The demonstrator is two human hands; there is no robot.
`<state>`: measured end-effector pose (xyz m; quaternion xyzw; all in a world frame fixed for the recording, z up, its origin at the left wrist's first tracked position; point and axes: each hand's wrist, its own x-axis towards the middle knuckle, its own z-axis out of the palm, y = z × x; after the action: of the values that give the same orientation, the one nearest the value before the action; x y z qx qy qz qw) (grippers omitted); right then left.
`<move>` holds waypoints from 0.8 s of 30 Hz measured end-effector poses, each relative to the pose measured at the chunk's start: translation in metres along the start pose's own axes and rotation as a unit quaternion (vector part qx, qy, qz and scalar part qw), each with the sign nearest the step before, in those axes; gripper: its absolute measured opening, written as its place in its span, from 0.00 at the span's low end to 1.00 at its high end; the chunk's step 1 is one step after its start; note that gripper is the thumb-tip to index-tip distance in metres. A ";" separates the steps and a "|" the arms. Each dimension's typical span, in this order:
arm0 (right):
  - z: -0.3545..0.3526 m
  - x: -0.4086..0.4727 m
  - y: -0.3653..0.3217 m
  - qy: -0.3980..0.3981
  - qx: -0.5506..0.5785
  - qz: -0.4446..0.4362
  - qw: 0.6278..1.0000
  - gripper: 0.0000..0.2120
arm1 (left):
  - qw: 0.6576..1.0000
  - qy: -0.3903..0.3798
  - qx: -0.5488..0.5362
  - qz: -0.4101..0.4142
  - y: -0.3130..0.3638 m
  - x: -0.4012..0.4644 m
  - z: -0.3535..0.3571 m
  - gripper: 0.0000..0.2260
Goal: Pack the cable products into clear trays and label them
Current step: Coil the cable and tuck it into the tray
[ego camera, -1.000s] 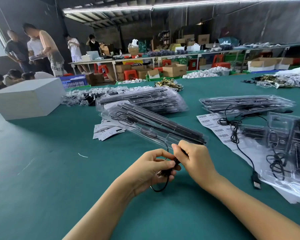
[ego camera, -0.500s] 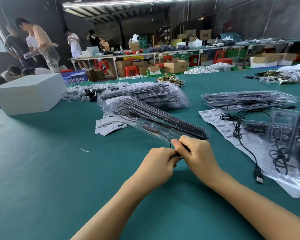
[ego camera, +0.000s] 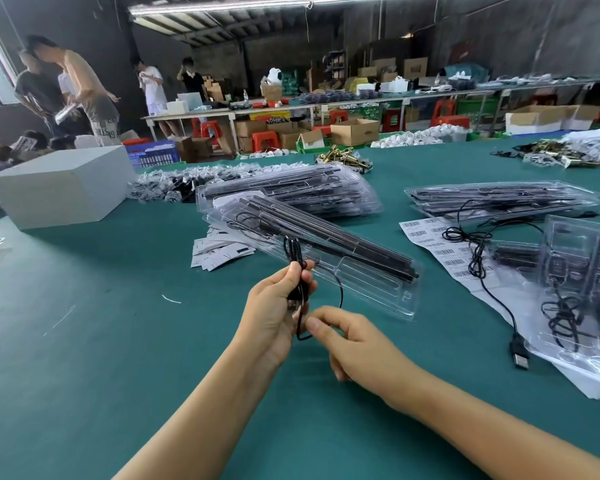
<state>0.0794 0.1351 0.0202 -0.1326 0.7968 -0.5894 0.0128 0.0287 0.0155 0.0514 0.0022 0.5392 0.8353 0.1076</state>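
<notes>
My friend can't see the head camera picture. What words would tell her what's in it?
Two hands coil a thin black cable: left hand grips the bundle, right hand pinches its loop. Behind, a clear tray holds black rods on a green table.

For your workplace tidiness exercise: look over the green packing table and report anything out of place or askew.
A loose black cable trails across the barcode label sheet at right, its USB plug lying on the table. A few white slips lie scattered beside the open clear tray. A small white scrap sits alone on the cloth.
</notes>
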 end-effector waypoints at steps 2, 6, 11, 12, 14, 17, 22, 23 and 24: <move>0.003 -0.001 -0.001 -0.003 0.022 -0.011 1.000 0.06 | 1.000 0.005 -0.020 -0.001 0.001 0.000 -0.001 0.09; 0.004 0.000 -0.001 -0.032 0.054 -0.007 0.998 0.05 | 0.997 -0.006 -0.070 -0.032 0.000 0.000 0.002 0.08; -0.012 0.003 0.005 -0.010 -0.179 -0.004 0.984 0.08 | 0.982 -0.014 -0.070 -0.174 0.015 0.001 -0.008 0.08; -0.016 0.003 0.008 0.002 -0.257 -0.015 0.966 0.08 | 0.979 -0.018 -0.048 -0.199 0.018 0.002 -0.012 0.07; -0.024 0.004 0.011 0.022 -0.333 -0.026 0.942 0.09 | 0.975 -0.032 0.008 -0.222 0.024 0.003 -0.019 0.07; -0.036 0.004 0.013 0.063 -0.348 -0.030 0.935 0.10 | 0.971 -0.059 0.097 -0.211 0.030 0.004 -0.027 0.08; -0.039 0.004 0.017 0.098 -0.368 -0.101 0.919 0.11 | 0.948 -0.075 0.288 -0.116 0.032 0.006 -0.037 0.09; -0.038 0.004 0.017 0.105 -0.367 -0.111 0.918 0.11 | 0.943 -0.085 0.300 -0.117 0.032 0.006 -0.038 0.09; -0.037 0.004 0.017 0.112 -0.367 -0.119 0.916 0.10 | 0.937 -0.096 0.312 -0.122 0.032 0.006 -0.039 0.09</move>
<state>0.0656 0.1738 0.0158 -0.1544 0.9318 -0.2634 -0.1964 0.0124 -0.0315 0.0634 0.0499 0.7560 0.6015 0.2533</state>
